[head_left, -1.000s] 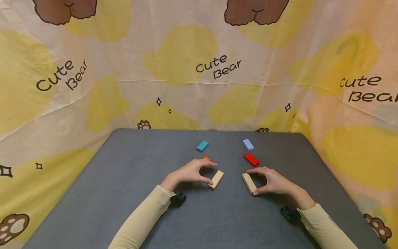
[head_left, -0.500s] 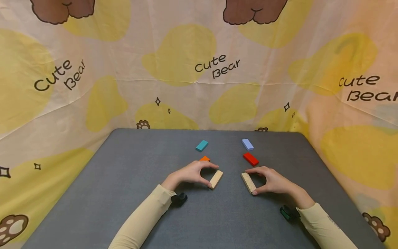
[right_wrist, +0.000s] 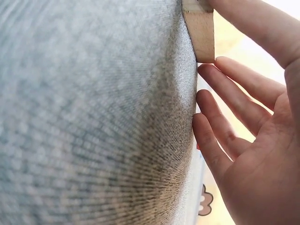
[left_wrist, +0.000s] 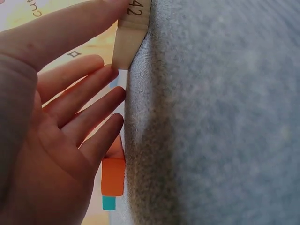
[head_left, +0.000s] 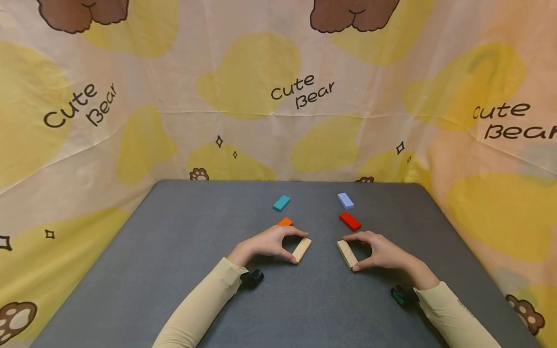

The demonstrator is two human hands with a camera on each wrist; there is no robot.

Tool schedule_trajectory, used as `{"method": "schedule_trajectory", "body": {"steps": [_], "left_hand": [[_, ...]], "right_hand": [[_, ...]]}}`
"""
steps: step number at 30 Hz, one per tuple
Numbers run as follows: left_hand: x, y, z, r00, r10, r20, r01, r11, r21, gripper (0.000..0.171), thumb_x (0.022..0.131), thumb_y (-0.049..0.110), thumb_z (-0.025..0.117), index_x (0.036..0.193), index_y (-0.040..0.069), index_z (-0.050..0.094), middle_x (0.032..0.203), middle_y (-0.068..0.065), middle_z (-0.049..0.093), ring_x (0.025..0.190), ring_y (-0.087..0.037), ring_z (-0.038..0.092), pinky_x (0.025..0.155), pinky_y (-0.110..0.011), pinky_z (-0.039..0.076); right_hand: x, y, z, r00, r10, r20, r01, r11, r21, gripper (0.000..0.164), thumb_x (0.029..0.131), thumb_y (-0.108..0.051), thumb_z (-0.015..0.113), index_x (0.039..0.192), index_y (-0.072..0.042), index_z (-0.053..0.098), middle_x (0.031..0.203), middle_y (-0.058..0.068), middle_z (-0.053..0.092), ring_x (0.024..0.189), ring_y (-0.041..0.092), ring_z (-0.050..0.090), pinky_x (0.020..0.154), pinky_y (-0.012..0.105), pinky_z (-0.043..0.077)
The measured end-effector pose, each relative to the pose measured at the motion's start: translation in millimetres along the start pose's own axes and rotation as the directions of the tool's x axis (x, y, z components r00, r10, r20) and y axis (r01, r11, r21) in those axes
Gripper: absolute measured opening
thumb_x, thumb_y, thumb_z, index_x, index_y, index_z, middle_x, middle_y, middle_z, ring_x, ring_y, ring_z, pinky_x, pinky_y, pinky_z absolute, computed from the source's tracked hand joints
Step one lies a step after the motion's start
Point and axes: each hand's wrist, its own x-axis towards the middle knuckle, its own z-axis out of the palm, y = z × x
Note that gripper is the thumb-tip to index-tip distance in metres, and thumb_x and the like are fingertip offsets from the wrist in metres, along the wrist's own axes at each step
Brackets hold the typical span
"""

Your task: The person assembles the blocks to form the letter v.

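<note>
Two plain wooden blocks lie on the grey table in the head view, angled apart like a widening pair toward the near side. My left hand (head_left: 271, 242) pinches the left wooden block (head_left: 302, 251) lengthwise, thumb at its near end and forefinger at its far end. A printed number shows on that block's end (left_wrist: 134, 11) in the left wrist view. Likewise, my right hand (head_left: 379, 250) holds the right wooden block (head_left: 346, 254) by its two ends. Its remaining fingers (right_wrist: 213, 145) are spread, with tips right at the tabletop.
Beyond the hands lie a red block (head_left: 350, 221), a pale blue block (head_left: 345, 200) and a teal block (head_left: 281, 203). An orange block (head_left: 285, 222) is partly hidden behind the left hand. A patterned cloth (head_left: 243, 87) hangs behind the grey table (head_left: 217, 208).
My left thumb and forefinger have drawn in onto the ends of the left wooden block. The right hand keeps its grip, and the whole head view has shifted slightly.
</note>
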Motion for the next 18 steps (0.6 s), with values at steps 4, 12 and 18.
{"method": "schedule_trajectory", "body": {"steps": [4, 12, 18], "left_hand": [[0.8, -0.7, 0.8, 1.0, -0.008, 0.009, 0.008, 1.0, -0.006, 0.072, 0.073, 0.039, 0.081, 0.137, 0.023, 0.051, 0.136, 0.013, 0.052, 0.125, -0.004, 0.046, 0.105, -0.029, 0.037], [0.2, 0.3, 0.6, 1.0, -0.017, 0.011, 0.017, 1.0, -0.008, 0.073, 0.072, 0.033, 0.083, 0.137, 0.024, 0.051, 0.136, 0.013, 0.051, 0.125, -0.005, 0.046, 0.105, -0.029, 0.038], [0.0, -0.2, 1.3, 1.0, -0.013, 0.009, 0.013, 1.0, -0.004, 0.072, 0.072, 0.032, 0.083, 0.136, 0.024, 0.052, 0.136, 0.012, 0.052, 0.124, -0.006, 0.047, 0.104, -0.029, 0.038]], "right_hand": [[0.4, 1.8, 0.3, 1.0, -0.001, 0.001, 0.001, 1.0, 0.0, 0.074, 0.072, -0.048, 0.079, 0.134, -0.017, 0.054, 0.131, -0.001, 0.056, 0.113, 0.024, 0.051, 0.093, 0.044, 0.043], [1.1, 1.3, -0.9, 1.0, -0.001, 0.008, 0.001, 1.0, 0.016, 0.074, 0.072, -0.047, 0.079, 0.134, -0.016, 0.054, 0.131, 0.0, 0.056, 0.113, 0.024, 0.05, 0.092, 0.042, 0.043], [2.1, 3.4, 0.7, 1.0, 0.003, 0.02, -0.004, 1.0, 0.028, 0.075, 0.072, -0.047, 0.079, 0.135, -0.017, 0.053, 0.132, 0.0, 0.055, 0.115, 0.024, 0.049, 0.094, 0.045, 0.041]]}}
